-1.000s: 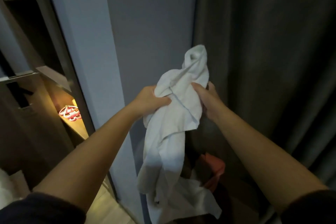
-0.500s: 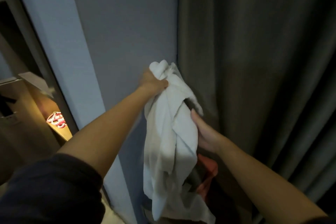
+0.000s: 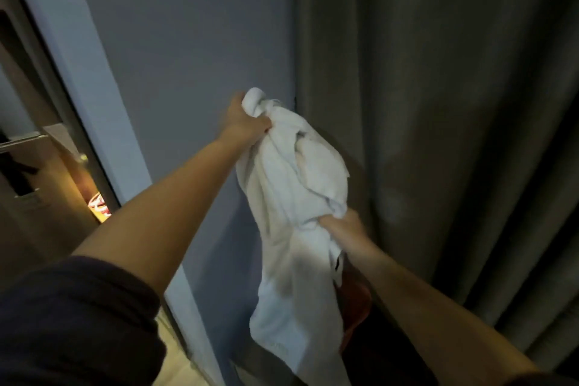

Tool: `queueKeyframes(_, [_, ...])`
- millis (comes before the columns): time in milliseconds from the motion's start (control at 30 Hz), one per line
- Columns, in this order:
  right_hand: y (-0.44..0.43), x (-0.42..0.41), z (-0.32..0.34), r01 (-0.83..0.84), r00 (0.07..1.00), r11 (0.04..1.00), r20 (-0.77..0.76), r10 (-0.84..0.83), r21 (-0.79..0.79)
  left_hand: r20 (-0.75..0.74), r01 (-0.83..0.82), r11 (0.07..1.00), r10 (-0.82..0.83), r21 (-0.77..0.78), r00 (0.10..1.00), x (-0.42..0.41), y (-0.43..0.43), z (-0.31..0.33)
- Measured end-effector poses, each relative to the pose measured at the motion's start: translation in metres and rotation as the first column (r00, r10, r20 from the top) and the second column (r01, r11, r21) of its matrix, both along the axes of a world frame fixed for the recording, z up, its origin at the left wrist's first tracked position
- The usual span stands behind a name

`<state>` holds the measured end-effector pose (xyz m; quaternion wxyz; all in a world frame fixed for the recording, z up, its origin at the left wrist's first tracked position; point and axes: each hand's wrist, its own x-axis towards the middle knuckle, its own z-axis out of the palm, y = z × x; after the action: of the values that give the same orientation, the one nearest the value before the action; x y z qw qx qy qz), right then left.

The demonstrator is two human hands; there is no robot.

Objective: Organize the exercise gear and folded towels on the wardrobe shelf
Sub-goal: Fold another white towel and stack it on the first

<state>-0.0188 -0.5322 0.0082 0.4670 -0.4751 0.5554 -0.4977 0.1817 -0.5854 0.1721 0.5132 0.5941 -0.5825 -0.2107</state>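
A crumpled white towel (image 3: pixel 291 197) hangs in front of me, unfolded and bunched. My left hand (image 3: pixel 246 122) grips its top end, raised high against the grey wall. Lower down, my right hand (image 3: pixel 343 227) grips a fold of the towel's right edge. The rest of the cloth trails down between my arms. On the far left the wardrobe (image 3: pixel 34 166) stands open, with a lit wooden shelf (image 3: pixel 100 213) that holds something red and white, mostly hidden by my left arm.
A grey wall panel (image 3: pixel 188 56) fills the middle. Dark curtains (image 3: pixel 438 135) hang on the right. An orange-red object (image 3: pixel 354 307) lies low behind the towel. A metal rail (image 3: pixel 18 142) crosses the wardrobe on the left.
My left hand has lifted the towel's top end up and away. My right hand has slid down along the cloth, so the towel is stretched out longer. The view has turned right.
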Motion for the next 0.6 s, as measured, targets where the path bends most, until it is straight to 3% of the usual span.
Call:
queueKeyframes(100, [-0.013, -0.019, 0.037, 0.102, 0.991, 0.991, 0.092, -0.093, -0.091, 0.252, -0.050, 0.998, 0.038, 0.040, 0.967, 0.011, 0.009, 0.002])
queueKeyframes(233, [-0.019, -0.023, 0.078, 0.084, 0.967, 0.982, 0.250, -0.040, -0.169, 0.463, -0.038, 0.992, -0.022, 0.120, 0.886, 0.012, 0.027, 0.009])
queueKeyframes(400, [-0.016, -0.009, 0.111, -0.017, 0.941, 0.970, 0.323, 0.098, -0.244, 0.468, 0.060, 0.986, -0.128, 0.158, 0.874, 0.017, 0.059, 0.017])
queueKeyframes(600, [-0.005, 0.012, 0.121, -0.118, 0.949, 0.969, 0.263, 0.175, -0.218, 0.376, 0.024, 0.997, -0.051, 0.077, 0.925, 0.046, 0.093, 0.015])
